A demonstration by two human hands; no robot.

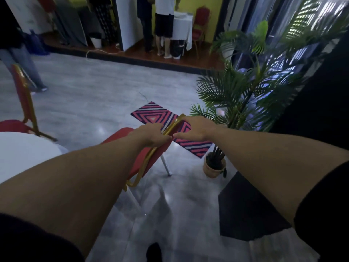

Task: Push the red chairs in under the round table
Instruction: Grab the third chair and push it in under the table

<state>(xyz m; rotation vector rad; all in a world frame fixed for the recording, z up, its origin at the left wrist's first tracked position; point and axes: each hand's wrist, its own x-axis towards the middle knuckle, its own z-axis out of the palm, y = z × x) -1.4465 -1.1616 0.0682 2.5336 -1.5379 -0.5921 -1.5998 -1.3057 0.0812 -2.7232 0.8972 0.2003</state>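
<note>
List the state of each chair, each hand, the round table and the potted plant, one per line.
Near red chair: backrest gripped by both hands, seat not under the table.
Far red chair: upright at the table's edge, untouched.
Left hand: closed on the gold backrest frame.
Right hand: on the backrest top; grip unclear.
Round table: white-covered, only its edge in view.
Potted plant: upright, right of the near chair.

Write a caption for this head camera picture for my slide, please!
Both hands, left hand and right hand, grip the red chair backrest beside the round table.
</note>
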